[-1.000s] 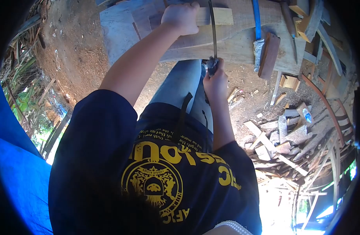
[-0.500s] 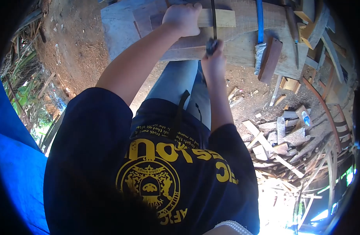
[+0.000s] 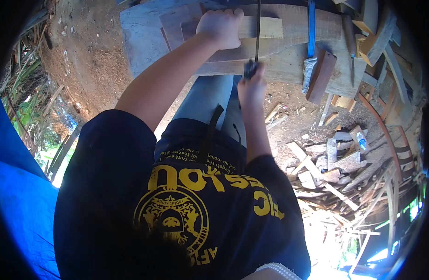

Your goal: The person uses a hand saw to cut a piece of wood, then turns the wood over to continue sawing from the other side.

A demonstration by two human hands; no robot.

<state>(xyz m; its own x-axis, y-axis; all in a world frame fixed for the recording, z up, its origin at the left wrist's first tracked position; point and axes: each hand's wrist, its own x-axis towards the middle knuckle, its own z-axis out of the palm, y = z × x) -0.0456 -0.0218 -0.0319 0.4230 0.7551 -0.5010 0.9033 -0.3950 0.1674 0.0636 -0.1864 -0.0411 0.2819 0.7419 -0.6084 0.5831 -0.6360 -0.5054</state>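
My left hand (image 3: pixel 220 29) is closed over a pale wooden strip (image 3: pixel 270 28) lying on a larger brown board (image 3: pixel 296 37). In my right hand (image 3: pixel 252 89) is the dark handle of a saw-like tool (image 3: pixel 257 42), just off the near edge of the work surface. Its long thin blade points away from me and crosses the strip close to the right of my left hand. The fingertips of my left hand are partly hidden.
Right of the blade lie a blue strap-like piece (image 3: pixel 311 28), a dark red-brown block (image 3: pixel 321 77) and a tool with a wooden handle (image 3: pixel 349 35). Wood offcuts (image 3: pixel 347 161) cover the ground at the lower right. A blue sheet (image 3: pixel 23 196) hangs at the left.
My right hand and the tool have moved down towards my body, and more of the blade shows. My left hand stays on the strip; the whole view has shifted slightly.
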